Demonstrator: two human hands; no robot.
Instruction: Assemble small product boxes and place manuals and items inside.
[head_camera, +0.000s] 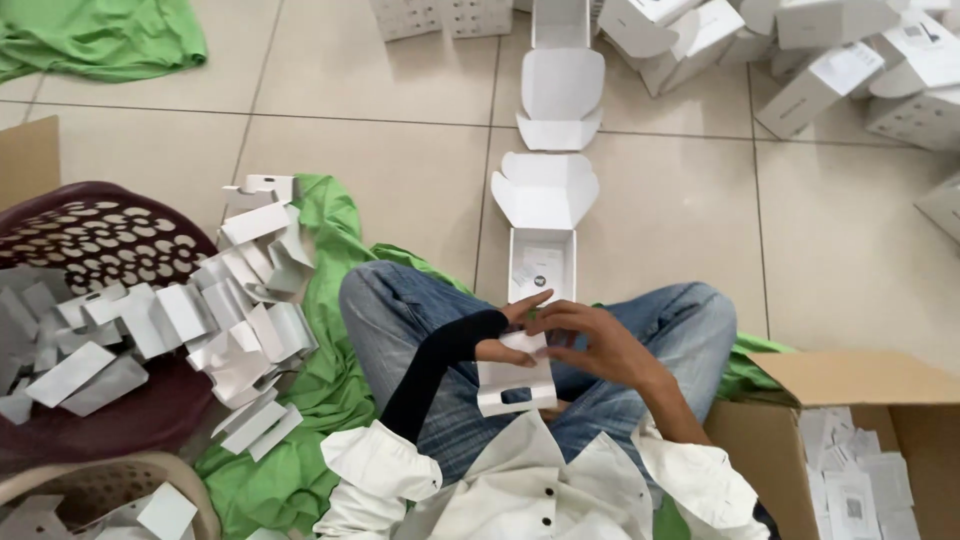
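I sit cross-legged on a tiled floor in jeans. Both hands meet over my lap on a folded white cardboard insert (515, 385) with a cut-out slot. My left hand (515, 335), its forearm in a black sleeve, grips the insert's top edge. My right hand (592, 338) pinches the same top edge from the right side. Just beyond my hands lies an open white box (541, 262) with its lid flap spread out and small papers inside.
A dark perforated basket (100, 240) at left spills several white inserts onto green cloth (330, 370). A brown carton (860, 430) of small leaflets stands at right. Another open white box (561, 95) lies ahead, with several closed white boxes (830, 60) piled far right.
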